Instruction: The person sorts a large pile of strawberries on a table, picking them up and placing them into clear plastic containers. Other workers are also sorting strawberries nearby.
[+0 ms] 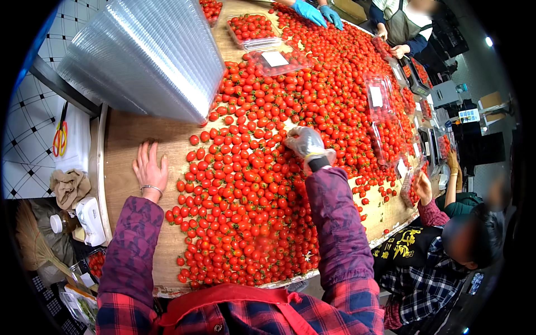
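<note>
A thick spread of red cherry tomatoes (251, 180) with green stem ends covers much of the wooden table (125, 134) before me. My left hand (150, 167), bare with a bracelet at the wrist, lies palm down on the wood left of the tomatoes. Its fingers are slightly apart and nothing is in it. Among the tomatoes at mid-table is my right hand (305, 141), in a clear plastic glove with a dark band at the wrist. Its fingers curl down onto the fruit; whether they hold a tomato is hidden.
A tall stack of clear plastic containers (150, 54) leans at the back left. Tomato-filled clamshells (253, 31) stand beyond it; another clamshell (379, 98) lies open at right. Blue-gloved hands (312, 13) work opposite, and a co-worker's hand (423, 187) holds a container at right.
</note>
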Motion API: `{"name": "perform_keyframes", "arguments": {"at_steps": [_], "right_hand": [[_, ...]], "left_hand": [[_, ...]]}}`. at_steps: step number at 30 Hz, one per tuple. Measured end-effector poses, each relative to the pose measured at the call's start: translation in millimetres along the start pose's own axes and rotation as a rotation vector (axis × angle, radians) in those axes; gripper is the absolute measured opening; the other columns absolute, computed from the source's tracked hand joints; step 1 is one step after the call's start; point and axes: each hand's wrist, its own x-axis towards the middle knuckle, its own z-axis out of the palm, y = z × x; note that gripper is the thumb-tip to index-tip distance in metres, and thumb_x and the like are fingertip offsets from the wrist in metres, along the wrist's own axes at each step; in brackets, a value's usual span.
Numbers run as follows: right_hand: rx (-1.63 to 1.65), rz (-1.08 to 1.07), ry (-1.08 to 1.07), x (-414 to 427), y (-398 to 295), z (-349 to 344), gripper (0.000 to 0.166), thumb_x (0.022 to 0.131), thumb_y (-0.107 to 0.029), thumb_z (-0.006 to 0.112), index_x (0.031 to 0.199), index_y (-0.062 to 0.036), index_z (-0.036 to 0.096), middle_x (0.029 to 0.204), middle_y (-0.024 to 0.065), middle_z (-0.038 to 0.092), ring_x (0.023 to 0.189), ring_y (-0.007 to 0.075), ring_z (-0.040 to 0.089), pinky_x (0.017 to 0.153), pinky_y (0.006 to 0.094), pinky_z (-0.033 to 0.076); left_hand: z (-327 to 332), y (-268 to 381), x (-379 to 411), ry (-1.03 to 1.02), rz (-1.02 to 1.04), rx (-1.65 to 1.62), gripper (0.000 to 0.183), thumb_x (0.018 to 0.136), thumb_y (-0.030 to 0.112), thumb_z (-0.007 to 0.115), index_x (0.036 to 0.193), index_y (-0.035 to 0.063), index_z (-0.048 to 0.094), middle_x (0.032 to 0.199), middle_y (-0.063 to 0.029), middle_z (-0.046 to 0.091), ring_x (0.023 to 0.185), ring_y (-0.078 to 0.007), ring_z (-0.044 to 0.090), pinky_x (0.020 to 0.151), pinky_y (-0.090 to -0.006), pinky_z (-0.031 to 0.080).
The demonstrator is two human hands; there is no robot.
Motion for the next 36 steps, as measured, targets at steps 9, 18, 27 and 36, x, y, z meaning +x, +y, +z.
{"name": "perform_keyframes", "arguments": {"at_steps": [9,18,27,36], "right_hand": [[-0.441,-0.133,-0.102,33.2,2.7,8.0,0.034,0.074,-0.029,0.067,0.097,-0.0038,0.069,0.091,0.0184,0.069,0.082,0.0371,0.067,0.072,0.0438,0.052],[1.738,-0.082,0.000,-32.1,34.3,5.8,0.036,0.089,-0.014,0.067,0.119,-0.0001,0.056,0.103,0.0111,0.063,0.069,0.0163,0.063,0.058,0.0216,0.051],[-0.141,-0.339,0.580,44.4,18.0,20.3,0.039,0.079,-0.024,0.073,0.112,-0.0042,0.065,0.096,0.0141,0.070,0.086,0.0264,0.068,0.071,0.0382,0.053],[-0.453,-0.082,0.215,37.0,-17.0,6.8,0.031,0.080,-0.026,0.067,0.102,-0.0049,0.065,0.104,0.0197,0.066,0.096,0.0371,0.064,0.081,0.0443,0.052]], "left_hand": [[-0.5,-0.5,1.0,-0.009,-0.008,0.001,0.050,0.088,0.030,0.057,0.135,0.0136,0.048,0.145,-0.0106,0.039,0.138,-0.0281,0.031,0.110,-0.0487,0.023],[-1.9,1.3,0.8,-0.012,-0.018,0.002,0.051,0.088,0.029,0.057,0.136,0.0129,0.047,0.145,-0.0112,0.039,0.139,-0.0286,0.030,0.110,-0.0495,0.023],[-3.0,-1.7,-0.1,-0.013,-0.021,0.015,0.051,0.089,0.030,0.057,0.135,0.0133,0.047,0.145,-0.0108,0.040,0.138,-0.0285,0.030,0.110,-0.0497,0.023],[-2.7,-0.4,-0.6,-0.031,-0.033,-0.003,0.051,0.089,0.031,0.056,0.136,0.0139,0.047,0.145,-0.0100,0.038,0.139,-0.0280,0.029,0.110,-0.0508,0.022]]}}
